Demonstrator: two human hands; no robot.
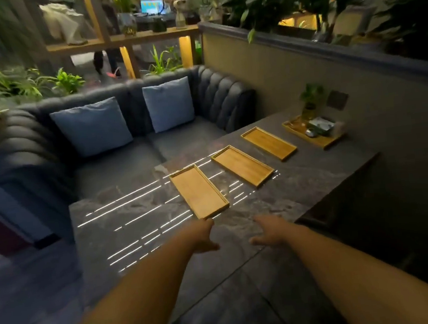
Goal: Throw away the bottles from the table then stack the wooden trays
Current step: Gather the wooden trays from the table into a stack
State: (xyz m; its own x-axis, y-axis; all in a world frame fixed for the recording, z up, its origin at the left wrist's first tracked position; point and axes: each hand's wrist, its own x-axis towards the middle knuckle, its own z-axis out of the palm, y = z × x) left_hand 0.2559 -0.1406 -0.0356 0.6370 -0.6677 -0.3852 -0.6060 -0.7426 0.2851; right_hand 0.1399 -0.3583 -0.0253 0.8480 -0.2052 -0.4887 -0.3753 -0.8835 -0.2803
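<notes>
No bottles in sight on the worktop (135, 221). Left hand (203, 234) and right hand (266, 231) reach, fingers apart and empty, toward the nearest tray (198, 190), lying flat just ahead. I'd take both long rims, lift level, and seat it squarely in the middle tray (242, 165)

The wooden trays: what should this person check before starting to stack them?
1. Bottles off the table: ok, none in view.
2. Empty: nearest tray, middle tray, far tray: ok.
3. Free: left hand, right hand: ok, both open, holding nothing.
4. Empty: tray by the wall: not ok, small items lie in it.
5. Contact with the nearest tray: cannot tell; the left hand's fingertips are at its near corner.
</notes>
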